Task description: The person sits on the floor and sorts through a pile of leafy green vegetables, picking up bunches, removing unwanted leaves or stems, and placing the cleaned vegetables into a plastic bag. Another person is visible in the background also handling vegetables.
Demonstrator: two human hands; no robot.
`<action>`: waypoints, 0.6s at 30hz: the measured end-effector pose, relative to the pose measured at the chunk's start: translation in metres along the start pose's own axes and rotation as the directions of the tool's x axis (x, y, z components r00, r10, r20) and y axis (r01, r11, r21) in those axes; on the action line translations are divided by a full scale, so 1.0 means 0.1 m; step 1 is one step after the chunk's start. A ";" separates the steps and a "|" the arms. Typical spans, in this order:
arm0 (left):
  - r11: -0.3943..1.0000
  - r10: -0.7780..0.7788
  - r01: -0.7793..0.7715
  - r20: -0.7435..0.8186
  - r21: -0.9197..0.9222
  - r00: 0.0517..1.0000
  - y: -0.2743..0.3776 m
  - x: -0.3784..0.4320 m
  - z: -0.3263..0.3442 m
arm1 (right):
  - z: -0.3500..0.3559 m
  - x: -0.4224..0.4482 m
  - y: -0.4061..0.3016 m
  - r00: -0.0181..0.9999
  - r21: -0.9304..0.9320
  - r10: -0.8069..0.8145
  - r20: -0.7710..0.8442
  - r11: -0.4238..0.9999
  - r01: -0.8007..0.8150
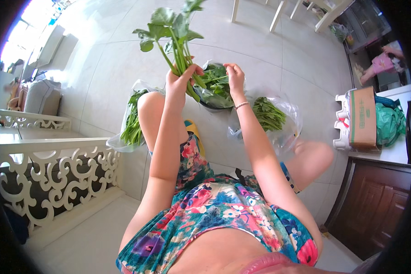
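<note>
My left hand [181,79] is closed around a bunch of leafy green vegetable stems [178,56]. Their leaves point away from me and the cut ends stick out below the fist. Over a dark basin lined with a clear plastic bag [215,104], my right hand [236,78] has its fingers bent together around the end of a thin green stem [220,78]. Loose green leaves [218,89] fill that bag. Beside my left knee lies a plastic bag of green stems [134,132], and by my right forearm an open clear bag [286,102] holds more cut greens [268,114].
White scrollwork railing [58,178] runs along my left. To the right, a cardboard box [362,118] and a green plastic bag [390,123] sit above a brown wooden cabinet [370,205]. White furniture legs [277,15] stand ahead; another person [380,65] is at far right.
</note>
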State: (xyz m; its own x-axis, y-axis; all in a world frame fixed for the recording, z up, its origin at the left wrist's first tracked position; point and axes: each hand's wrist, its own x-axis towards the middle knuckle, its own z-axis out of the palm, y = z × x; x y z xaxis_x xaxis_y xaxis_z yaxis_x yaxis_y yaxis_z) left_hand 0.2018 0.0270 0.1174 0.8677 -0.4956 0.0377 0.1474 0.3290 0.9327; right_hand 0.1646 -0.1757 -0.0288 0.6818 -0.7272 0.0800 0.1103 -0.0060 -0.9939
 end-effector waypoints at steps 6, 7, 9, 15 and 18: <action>1.000 -0.012 0.016 0.170 -0.018 0.985 0.08 -0.12 0.08 | -0.20 -0.04 0.18 0.914 -0.668 -0.282 0.291 0.624 0.406; 1.000 -0.013 0.018 0.186 -0.024 0.982 0.10 -0.16 0.06 | -0.17 -0.10 0.09 0.910 -0.685 -0.272 0.314 0.598 0.416; 1.000 -0.023 0.026 0.223 -0.011 0.975 0.06 -0.18 0.04 | -0.15 -0.17 -0.02 0.913 -0.700 -0.253 0.322 0.586 0.409; 0.986 -0.057 0.107 0.343 -0.128 0.938 0.09 -0.23 0.15 | -0.28 -0.11 -0.10 0.955 -0.563 -0.174 0.239 0.776 0.283; 0.954 -0.117 0.211 0.382 -0.213 0.917 0.07 -0.26 0.17 | -0.38 -0.13 -0.17 0.918 -0.704 -0.257 0.303 0.588 0.397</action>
State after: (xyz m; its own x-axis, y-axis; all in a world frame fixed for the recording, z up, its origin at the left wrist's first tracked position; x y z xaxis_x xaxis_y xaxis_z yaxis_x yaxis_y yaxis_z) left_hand 0.1725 0.0290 0.1292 0.5966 -0.8001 0.0624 0.4250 0.3809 0.8212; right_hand 0.1265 -0.1925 -0.0160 0.8164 -0.4580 0.3518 -0.1737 -0.7758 -0.6066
